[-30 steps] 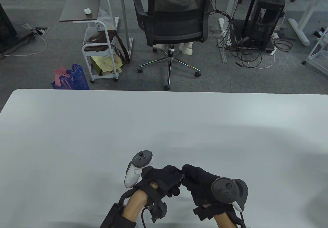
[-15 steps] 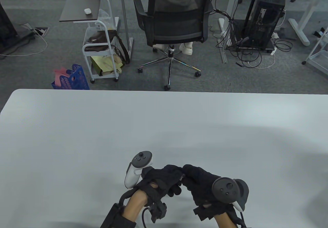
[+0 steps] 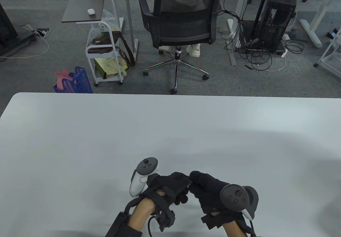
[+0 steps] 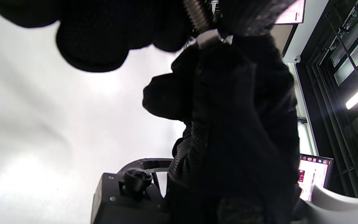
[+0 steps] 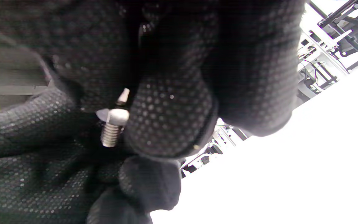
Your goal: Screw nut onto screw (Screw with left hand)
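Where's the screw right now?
The screw is between the two hands' fingertips near the table's front edge; the right wrist view shows its thread beside the right hand's fingers.

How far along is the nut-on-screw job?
Done: the parts are off the table and brought together. In hand: left hand and right hand meet fingertip to fingertip; the screw shows between gloved fingers. Left: how far the nut is threaded, hidden by gloves.

Left hand (image 3: 170,187) left of right hand (image 3: 206,191), fingertips meeting over table (image 3: 80,141) near edge; screw (image 5: 110,132) between.
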The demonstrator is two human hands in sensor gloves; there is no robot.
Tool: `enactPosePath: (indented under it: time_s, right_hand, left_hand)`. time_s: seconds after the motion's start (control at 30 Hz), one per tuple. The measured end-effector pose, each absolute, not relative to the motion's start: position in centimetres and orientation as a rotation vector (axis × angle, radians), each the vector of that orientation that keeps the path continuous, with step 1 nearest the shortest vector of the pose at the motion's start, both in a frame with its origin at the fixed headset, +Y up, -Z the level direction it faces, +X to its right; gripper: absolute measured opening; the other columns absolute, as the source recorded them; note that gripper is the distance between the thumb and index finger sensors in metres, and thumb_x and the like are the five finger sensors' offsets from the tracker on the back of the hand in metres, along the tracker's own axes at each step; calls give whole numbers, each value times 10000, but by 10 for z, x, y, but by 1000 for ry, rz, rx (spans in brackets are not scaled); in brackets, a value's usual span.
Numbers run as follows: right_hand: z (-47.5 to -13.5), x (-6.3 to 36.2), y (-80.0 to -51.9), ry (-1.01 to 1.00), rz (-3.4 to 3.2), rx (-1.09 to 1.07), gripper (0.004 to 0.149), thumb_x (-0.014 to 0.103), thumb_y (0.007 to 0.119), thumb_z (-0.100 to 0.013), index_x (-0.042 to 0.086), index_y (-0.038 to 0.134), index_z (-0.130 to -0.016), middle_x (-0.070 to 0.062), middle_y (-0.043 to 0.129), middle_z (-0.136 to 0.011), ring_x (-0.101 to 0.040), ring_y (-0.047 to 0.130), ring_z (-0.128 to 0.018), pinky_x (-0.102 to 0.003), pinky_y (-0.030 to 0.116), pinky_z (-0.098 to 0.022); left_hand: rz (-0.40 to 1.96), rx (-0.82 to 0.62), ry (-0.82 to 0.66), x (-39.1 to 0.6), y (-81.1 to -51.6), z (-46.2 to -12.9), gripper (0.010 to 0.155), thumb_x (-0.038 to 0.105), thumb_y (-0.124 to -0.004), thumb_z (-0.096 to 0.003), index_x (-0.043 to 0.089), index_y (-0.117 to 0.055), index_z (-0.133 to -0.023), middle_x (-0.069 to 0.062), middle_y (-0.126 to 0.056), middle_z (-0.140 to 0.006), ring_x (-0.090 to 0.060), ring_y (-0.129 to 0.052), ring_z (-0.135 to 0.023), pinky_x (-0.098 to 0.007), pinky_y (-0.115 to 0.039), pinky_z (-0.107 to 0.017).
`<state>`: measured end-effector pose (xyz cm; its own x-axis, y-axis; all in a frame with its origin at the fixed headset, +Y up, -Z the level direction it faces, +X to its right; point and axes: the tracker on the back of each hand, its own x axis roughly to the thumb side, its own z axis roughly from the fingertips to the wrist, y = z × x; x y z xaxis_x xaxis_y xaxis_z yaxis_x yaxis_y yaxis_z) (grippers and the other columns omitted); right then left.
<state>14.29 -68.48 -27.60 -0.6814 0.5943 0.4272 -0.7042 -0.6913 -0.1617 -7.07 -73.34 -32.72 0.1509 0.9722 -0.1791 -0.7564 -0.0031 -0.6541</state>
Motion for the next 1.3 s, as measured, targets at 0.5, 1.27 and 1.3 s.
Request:
enactPosePath:
  time_s: [0.5,1.27,1.3]
  right_hand:
    - [-276,143,-684,-408,2317,453,476,355,950,-302,190,892,-745,-20,1049,-591,-82,1155,-279,-348,1029,-291]
    - [-276,142,-685,-409,2328,458,476,359,949,-303,193,891,-745,-18,1048,-594,-81,1156,-280,-347,1029,-291]
    - [-276,143,-685,-411,2322,457,475,358,949,-303,192,891,-745,-19,1048,-593,-81,1155,-280,-347,1030,-291]
  left_hand:
    - [1412,-738,-410,-70,-730,-326,557,379,-690,-452,42,-673,-895,-259,-740,-814,-415,-879,-544,-558,-701,-421]
    - [1405,-760,-404,-70,-731,-326,564,396,-698,-450,33,-691,-883,-261,-755,-789,-409,-885,-515,-560,-703,-410]
    - [1415,-774,-421,-70,-732,-326,570,390,-698,-453,42,-656,-901,-255,-732,-807,-403,-874,-533,-556,-697,-422]
